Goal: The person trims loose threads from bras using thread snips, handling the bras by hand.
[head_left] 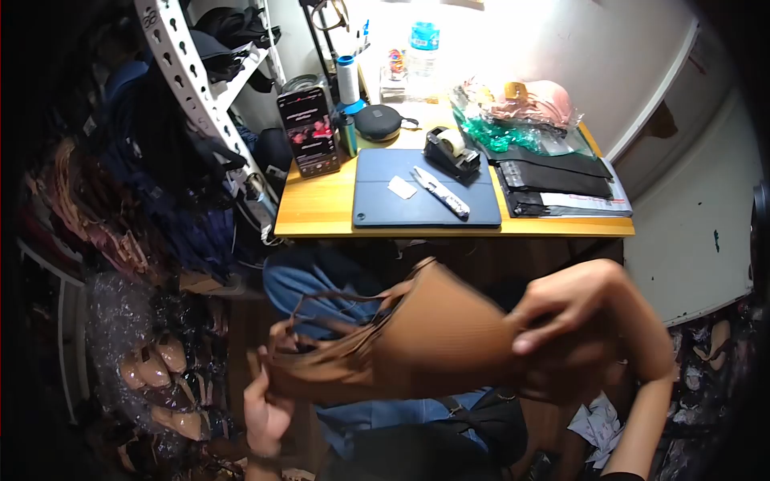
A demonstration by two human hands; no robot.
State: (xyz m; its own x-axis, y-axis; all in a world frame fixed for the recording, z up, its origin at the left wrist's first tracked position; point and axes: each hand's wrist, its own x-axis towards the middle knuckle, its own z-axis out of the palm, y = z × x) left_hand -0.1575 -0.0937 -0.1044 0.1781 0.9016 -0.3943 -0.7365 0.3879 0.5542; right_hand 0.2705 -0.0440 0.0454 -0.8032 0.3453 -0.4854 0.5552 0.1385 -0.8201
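A brown bra point(437, 333) with moulded cups and thin straps is stretched between my two hands above my lap, blurred by motion. My left hand point(269, 405) grips its strap and band end at the left, fingers closed round the fabric. At the other side, my right hand point(553, 309) pinches the edge of a cup between thumb and fingers. Part of the right-hand end of the bra hangs beneath that hand, in shadow.
On the wooden desk point(321, 220) are a propped phone point(310, 132), a dark blue folder point(385, 188), a cutter knife point(441, 192), a tape dispenser point(451, 152), black mailing bags point(557, 176) and bagged bras point(533, 108). Left stands a white metal rack point(188, 80); wrapped bras point(156, 361) lie below.
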